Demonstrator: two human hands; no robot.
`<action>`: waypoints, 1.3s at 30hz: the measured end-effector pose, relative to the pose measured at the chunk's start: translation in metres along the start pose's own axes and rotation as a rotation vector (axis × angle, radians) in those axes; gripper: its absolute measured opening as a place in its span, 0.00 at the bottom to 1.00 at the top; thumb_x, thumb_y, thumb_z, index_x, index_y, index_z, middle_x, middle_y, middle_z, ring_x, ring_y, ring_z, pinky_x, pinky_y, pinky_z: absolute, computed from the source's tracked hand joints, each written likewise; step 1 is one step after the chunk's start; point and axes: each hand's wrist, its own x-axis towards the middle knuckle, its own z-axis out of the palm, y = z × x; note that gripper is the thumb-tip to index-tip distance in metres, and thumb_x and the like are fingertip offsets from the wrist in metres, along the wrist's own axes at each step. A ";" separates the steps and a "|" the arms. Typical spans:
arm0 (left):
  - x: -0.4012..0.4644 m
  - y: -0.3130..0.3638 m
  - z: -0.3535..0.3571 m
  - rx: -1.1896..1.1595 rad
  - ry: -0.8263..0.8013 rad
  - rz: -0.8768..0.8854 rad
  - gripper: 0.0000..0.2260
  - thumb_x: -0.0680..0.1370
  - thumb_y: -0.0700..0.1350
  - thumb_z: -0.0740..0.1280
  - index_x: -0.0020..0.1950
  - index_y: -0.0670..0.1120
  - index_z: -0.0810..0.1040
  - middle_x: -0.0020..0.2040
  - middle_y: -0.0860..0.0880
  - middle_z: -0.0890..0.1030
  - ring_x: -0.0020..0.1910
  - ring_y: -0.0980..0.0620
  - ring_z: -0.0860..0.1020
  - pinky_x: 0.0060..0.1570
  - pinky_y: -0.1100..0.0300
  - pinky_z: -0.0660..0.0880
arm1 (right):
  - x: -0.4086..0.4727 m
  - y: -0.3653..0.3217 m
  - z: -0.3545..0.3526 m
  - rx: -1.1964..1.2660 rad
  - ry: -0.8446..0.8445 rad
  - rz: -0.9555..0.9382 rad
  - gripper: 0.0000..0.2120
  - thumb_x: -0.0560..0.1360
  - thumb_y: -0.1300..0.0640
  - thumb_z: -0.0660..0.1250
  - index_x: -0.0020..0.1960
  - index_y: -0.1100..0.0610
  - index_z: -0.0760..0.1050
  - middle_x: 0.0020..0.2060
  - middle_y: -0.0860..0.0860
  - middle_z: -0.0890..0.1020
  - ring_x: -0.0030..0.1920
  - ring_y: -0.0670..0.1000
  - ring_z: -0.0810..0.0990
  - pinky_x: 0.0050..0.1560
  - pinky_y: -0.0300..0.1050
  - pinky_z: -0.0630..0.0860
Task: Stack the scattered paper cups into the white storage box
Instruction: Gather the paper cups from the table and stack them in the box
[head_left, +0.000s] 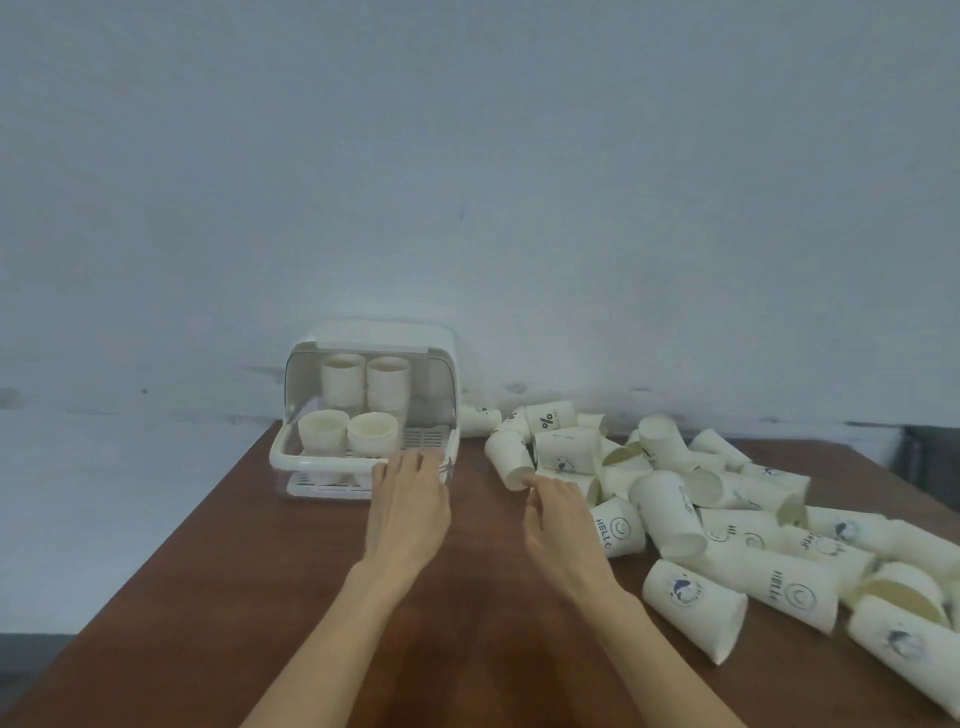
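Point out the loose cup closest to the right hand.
The plain cup lying tilted at the pile's left edge; the right hand has its fingertips at that cup's lower end.

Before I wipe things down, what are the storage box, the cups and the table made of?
Storage box: likely smooth white plastic, with see-through panels. Cups: thin matte paper, printed, rolled rims. Table: reddish-brown, wood-look; solid wood or laminate, I cannot tell.

Cups (670, 514) strewn beside open box (374, 338)
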 end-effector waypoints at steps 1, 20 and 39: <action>0.001 0.009 0.003 -0.014 -0.028 0.032 0.12 0.74 0.41 0.61 0.55 0.46 0.78 0.48 0.47 0.78 0.50 0.44 0.75 0.52 0.49 0.69 | -0.002 0.004 -0.005 -0.012 0.004 0.001 0.17 0.78 0.62 0.57 0.65 0.57 0.71 0.55 0.54 0.77 0.58 0.54 0.71 0.61 0.48 0.68; 0.077 0.152 0.079 0.324 -0.303 0.607 0.21 0.75 0.37 0.59 0.66 0.51 0.72 0.51 0.45 0.78 0.54 0.44 0.76 0.56 0.52 0.69 | 0.014 0.079 -0.078 -0.146 0.018 -0.077 0.23 0.71 0.64 0.55 0.65 0.59 0.72 0.50 0.50 0.78 0.53 0.53 0.71 0.58 0.47 0.69; 0.082 0.182 0.035 0.576 -0.299 0.387 0.13 0.80 0.37 0.56 0.61 0.43 0.74 0.59 0.44 0.76 0.61 0.43 0.71 0.63 0.52 0.62 | 0.006 0.105 -0.114 -0.145 -0.088 -0.201 0.21 0.76 0.65 0.57 0.68 0.56 0.69 0.55 0.48 0.75 0.60 0.51 0.68 0.66 0.43 0.63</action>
